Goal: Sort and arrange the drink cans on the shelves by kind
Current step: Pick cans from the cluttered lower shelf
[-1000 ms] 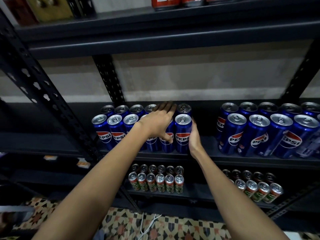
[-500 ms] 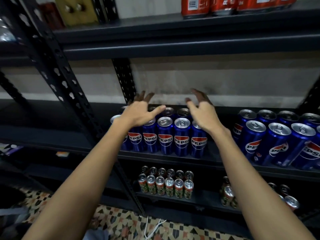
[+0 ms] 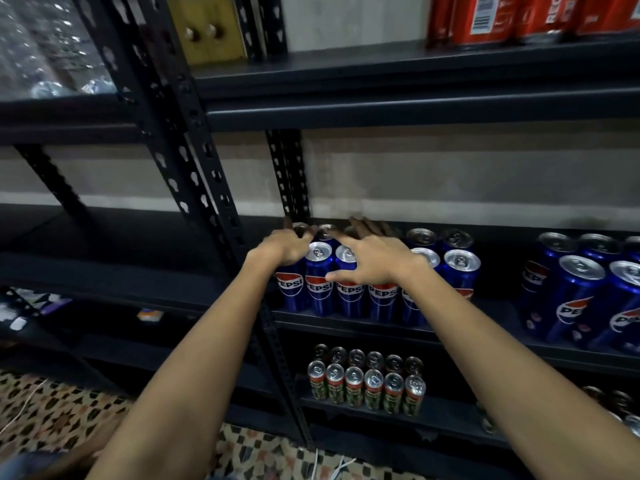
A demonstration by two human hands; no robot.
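Left hand (image 3: 285, 245) and right hand (image 3: 377, 259) both hover spread-fingered over the blue Pepsi cans (image 3: 349, 289), gripping nothing. The cans stand two rows deep on the middle shelf (image 3: 346, 322), green cans (image 3: 367, 389) one shelf lower.

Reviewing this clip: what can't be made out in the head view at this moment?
- Whether the left hand or right hand touches the Pepsi cans: motion blur.
- Back-row cans: hidden behind both hands.
- Red cans on the top shelf: cut off by the frame edge.
- Green cans: labels too small.
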